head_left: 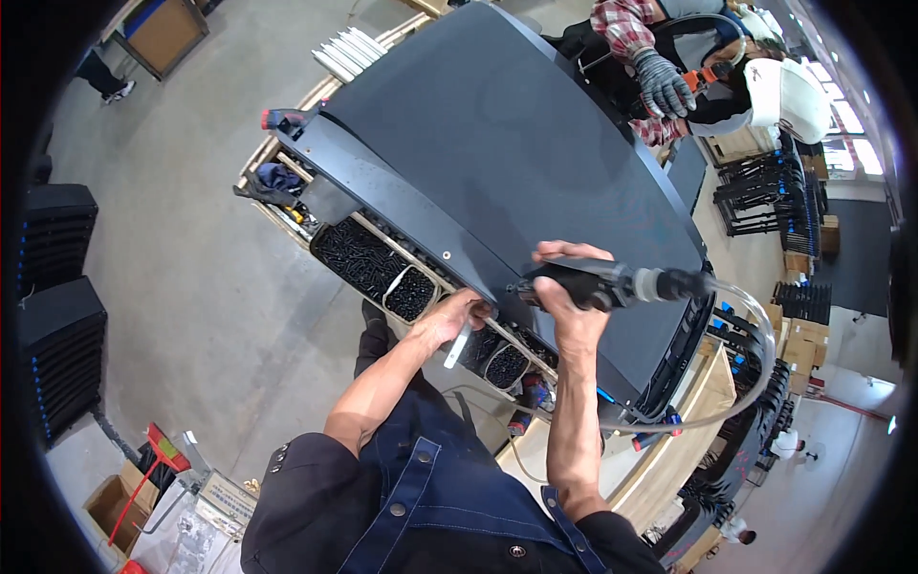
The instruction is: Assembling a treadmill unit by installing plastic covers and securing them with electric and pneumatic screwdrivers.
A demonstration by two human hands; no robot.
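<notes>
My right hand (574,297) is wrapped round a black air-powered driver (612,284). The driver lies almost level over the near edge of a large dark grey panel (516,143), its nose pointing left. From its back end a clear air hose (768,354) curves round to the right and down. My left hand (456,318) is closed at the panel's near edge, just left of the driver's nose. A flat silvery bar (458,347), perhaps a wrench handle, sticks out below its fingers; the bar's other end is hidden.
Along the near side, bins of black screws (359,256) sit in a wooden frame. Several white tubes (349,53) lie at the far left. Across the panel, a co-worker's gloved hand (664,84) holds an orange-and-black tool (706,75). Stacked black parts (59,335) stand at left.
</notes>
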